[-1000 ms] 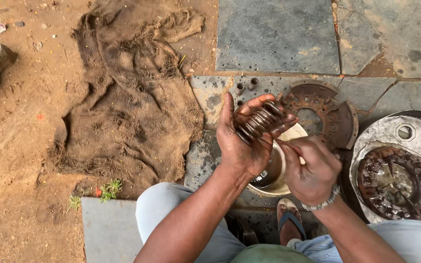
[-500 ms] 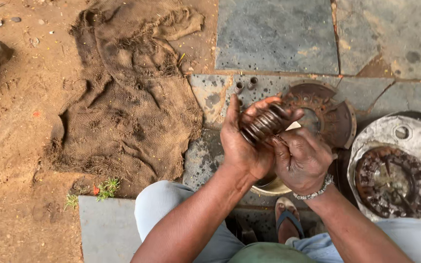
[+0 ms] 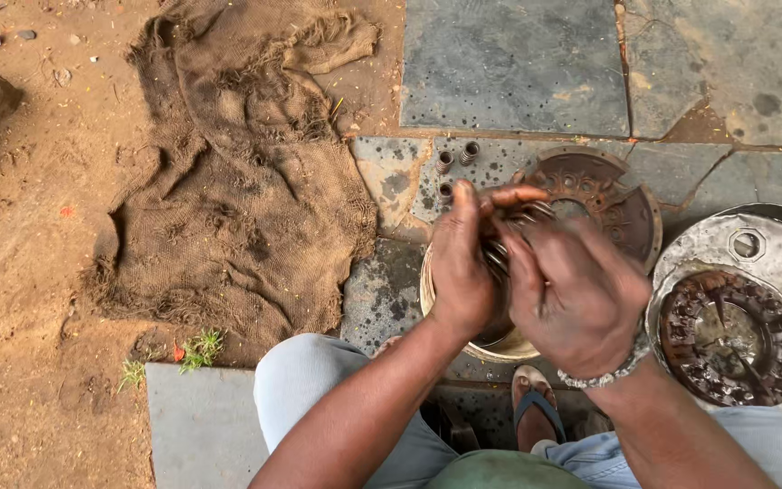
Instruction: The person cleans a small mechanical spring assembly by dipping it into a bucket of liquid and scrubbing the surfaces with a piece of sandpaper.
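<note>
The coil springs (image 3: 510,237) sat bunched between the two hands, held above a pale round bowl (image 3: 436,299) that rested on the stone floor (image 3: 518,72). Only a few dark, rusty coils showed between the fingers; how many there were could not be told. The left hand (image 3: 460,263) cupped the bundle from the side, thumb and fingers curled up around it, while the right hand (image 3: 572,290) lay over the top and pressed in, so the two hands were together and closed on the springs.

They looked like stiff steel pieces, small but dense for their size, and probably oily or gritty, so likely to slide against each other and slip out singly. A cupped palm beneath with a covering hand above seemed the safest hold; pinching one by its end coils would suit a single spring.

Three more small springs (image 3: 456,168) stood upright on the paving just beyond the fingers. A rusty round metal plate (image 3: 622,204) with cut-outs lay right behind the hands. To the right, a ringed rusty assembly (image 3: 726,340) rested on a broad silvery metal disc (image 3: 771,254). A brown burlap sack (image 3: 237,181) was spread over the dirt to the left. A sandalled foot (image 3: 536,407) showed below the bowl.
</note>
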